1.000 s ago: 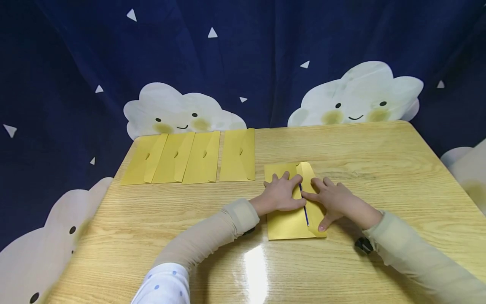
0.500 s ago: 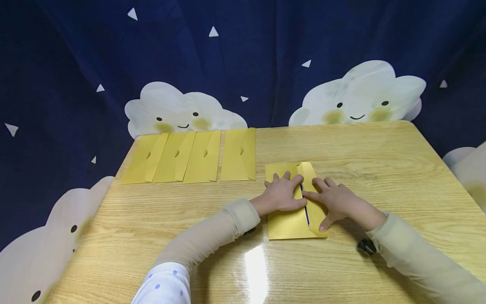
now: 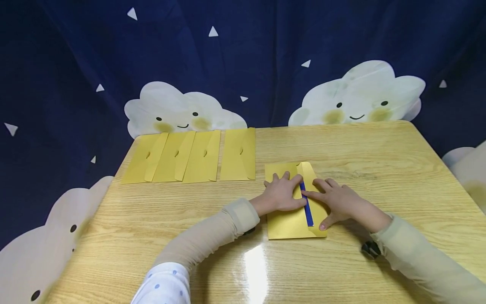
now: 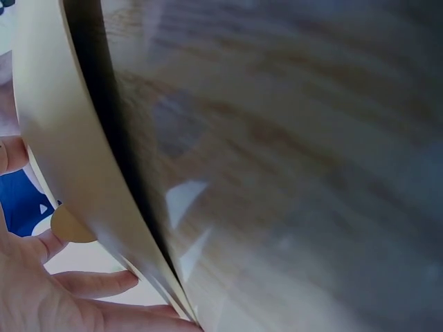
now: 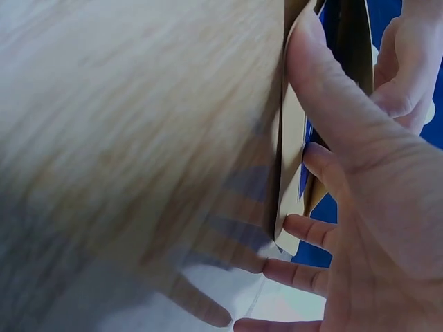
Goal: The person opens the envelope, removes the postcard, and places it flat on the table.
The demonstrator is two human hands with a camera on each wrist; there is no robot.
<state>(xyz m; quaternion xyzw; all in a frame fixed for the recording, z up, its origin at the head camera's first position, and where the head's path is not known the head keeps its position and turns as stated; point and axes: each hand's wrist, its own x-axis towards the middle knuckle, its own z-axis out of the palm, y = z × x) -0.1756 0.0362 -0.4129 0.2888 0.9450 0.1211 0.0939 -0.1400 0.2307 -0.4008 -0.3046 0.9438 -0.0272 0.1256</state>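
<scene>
We judge that uneven pressing could crease or tear the flap (image 3: 316,209), and that a slack left hand (image 3: 280,195) could let the envelope (image 3: 286,228) slide on the tabletop (image 3: 379,156). We find this envelope lying beneath both hands, the fingers of left and right hand (image 3: 337,202) spread apart and clamped on nothing. We count one blue strip (image 3: 309,214) beside the flap, and four more envelopes (image 3: 197,162) in a row at far left.
</scene>
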